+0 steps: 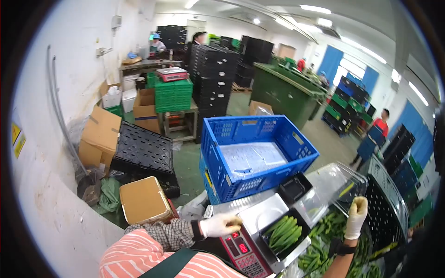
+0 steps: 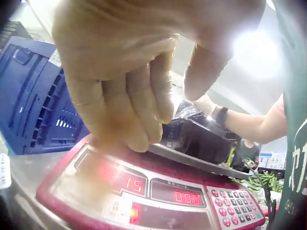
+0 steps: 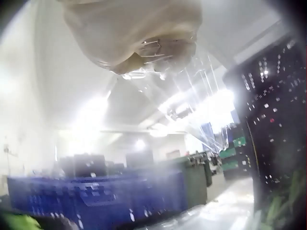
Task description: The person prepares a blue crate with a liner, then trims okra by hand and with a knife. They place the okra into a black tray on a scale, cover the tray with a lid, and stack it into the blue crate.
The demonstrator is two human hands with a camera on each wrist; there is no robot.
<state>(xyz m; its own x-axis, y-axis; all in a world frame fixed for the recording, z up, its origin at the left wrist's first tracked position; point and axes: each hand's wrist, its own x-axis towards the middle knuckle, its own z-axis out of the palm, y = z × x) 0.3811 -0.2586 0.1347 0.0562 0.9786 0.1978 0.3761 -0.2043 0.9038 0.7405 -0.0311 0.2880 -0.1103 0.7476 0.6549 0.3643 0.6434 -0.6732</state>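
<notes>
My gloved left hand (image 1: 221,225) hovers at the front edge of a red and silver digital scale (image 1: 245,255), its fingers loosely bent with nothing between them. In the left wrist view those fingers hang just above the lit display (image 2: 134,186). A black tray (image 1: 303,227) of okra (image 1: 283,233) sits on the scale's metal plate. Raised to the right, my gloved right hand (image 1: 357,217) has its fingers curled, and in the right wrist view it grips clear thin plastic (image 3: 192,108) that hangs below it. Loose okra (image 1: 320,250) lies piled beneath this hand.
A large blue crate (image 1: 259,183) stands beyond the scale, with an empty black tray (image 1: 295,187) beside it. Clear plastic packaging (image 1: 324,185) lies to its right, near a tilted black crate (image 1: 384,208). A cardboard box (image 1: 144,199) stands at left. People work farther back.
</notes>
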